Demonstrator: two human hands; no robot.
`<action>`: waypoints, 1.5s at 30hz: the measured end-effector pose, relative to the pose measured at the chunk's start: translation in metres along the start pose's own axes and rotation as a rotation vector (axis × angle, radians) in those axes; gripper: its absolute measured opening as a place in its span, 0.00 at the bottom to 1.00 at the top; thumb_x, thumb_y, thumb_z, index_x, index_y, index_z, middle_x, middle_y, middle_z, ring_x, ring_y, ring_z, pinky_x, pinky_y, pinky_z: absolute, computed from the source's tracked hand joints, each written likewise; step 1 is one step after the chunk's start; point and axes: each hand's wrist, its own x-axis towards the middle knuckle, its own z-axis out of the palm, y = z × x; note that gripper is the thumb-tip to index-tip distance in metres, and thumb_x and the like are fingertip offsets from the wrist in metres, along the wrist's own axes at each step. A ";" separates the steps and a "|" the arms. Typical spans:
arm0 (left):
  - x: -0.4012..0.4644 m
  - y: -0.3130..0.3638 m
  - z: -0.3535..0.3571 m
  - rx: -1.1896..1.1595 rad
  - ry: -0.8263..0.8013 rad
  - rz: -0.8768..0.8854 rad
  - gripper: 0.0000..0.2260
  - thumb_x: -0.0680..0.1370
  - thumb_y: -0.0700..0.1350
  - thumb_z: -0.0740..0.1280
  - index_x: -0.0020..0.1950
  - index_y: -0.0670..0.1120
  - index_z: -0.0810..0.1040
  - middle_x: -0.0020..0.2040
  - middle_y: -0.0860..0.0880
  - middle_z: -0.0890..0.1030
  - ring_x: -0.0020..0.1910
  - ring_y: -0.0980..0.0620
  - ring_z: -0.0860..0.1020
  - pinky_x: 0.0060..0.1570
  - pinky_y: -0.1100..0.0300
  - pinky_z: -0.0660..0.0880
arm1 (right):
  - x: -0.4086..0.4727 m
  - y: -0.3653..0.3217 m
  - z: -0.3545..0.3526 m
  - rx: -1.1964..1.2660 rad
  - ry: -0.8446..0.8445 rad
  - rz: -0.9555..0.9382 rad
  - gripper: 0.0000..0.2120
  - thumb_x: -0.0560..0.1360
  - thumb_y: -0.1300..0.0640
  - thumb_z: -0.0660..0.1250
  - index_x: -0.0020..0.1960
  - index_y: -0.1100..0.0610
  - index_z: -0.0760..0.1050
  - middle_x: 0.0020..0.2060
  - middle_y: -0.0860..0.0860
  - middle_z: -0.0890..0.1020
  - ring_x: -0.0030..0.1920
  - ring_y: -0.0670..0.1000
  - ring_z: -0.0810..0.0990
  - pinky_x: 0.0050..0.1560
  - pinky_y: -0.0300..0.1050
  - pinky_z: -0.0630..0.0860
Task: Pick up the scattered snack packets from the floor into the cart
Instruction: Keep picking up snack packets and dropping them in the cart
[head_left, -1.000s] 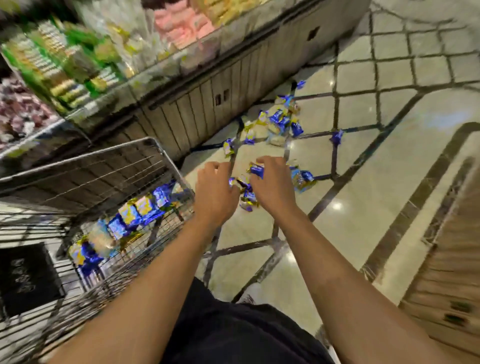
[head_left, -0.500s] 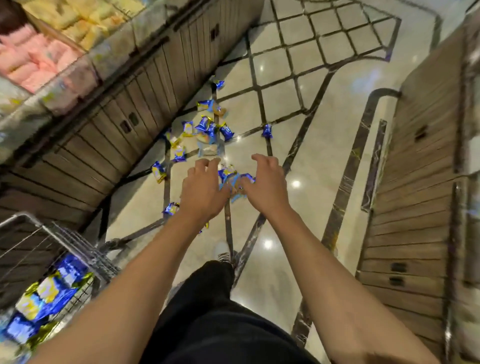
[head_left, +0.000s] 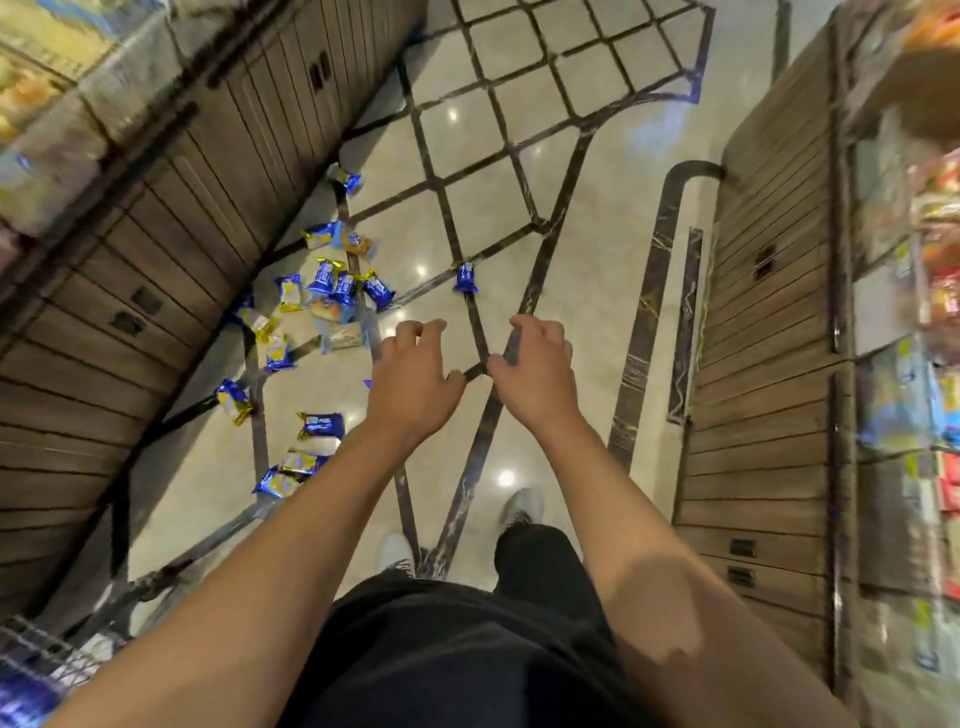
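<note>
Now both hands (head_left: 475, 371), emptied and half-curled, hang above the snack packets (head_left: 332, 286).

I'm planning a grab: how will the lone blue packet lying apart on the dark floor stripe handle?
The lone blue packet looks small and flat, so probably light. Its glossy wrapper may slip and crinkle. On the polished floor it would likely slide, not roll.

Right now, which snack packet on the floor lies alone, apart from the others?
The blue packet on the dark tile line, beyond both hands; the rest cluster further left.
</note>
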 end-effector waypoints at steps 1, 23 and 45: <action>0.012 0.007 0.004 0.002 0.000 -0.009 0.29 0.75 0.46 0.67 0.75 0.44 0.64 0.68 0.40 0.69 0.67 0.38 0.68 0.64 0.46 0.68 | 0.014 0.005 -0.005 0.002 -0.002 -0.005 0.25 0.76 0.53 0.65 0.72 0.53 0.66 0.67 0.54 0.67 0.67 0.56 0.66 0.66 0.54 0.70; 0.271 0.172 0.049 -0.056 0.138 -0.301 0.28 0.76 0.46 0.67 0.75 0.45 0.64 0.70 0.42 0.67 0.68 0.40 0.67 0.66 0.46 0.68 | 0.347 0.070 -0.151 0.021 -0.186 -0.173 0.23 0.77 0.53 0.64 0.72 0.53 0.67 0.69 0.55 0.67 0.68 0.56 0.67 0.64 0.50 0.68; 0.479 0.104 -0.012 -0.152 0.327 -0.708 0.26 0.75 0.46 0.66 0.73 0.45 0.67 0.67 0.43 0.70 0.64 0.40 0.70 0.63 0.46 0.70 | 0.603 -0.050 -0.080 -0.201 -0.526 -0.446 0.22 0.78 0.53 0.65 0.71 0.53 0.67 0.66 0.55 0.71 0.64 0.55 0.72 0.60 0.50 0.73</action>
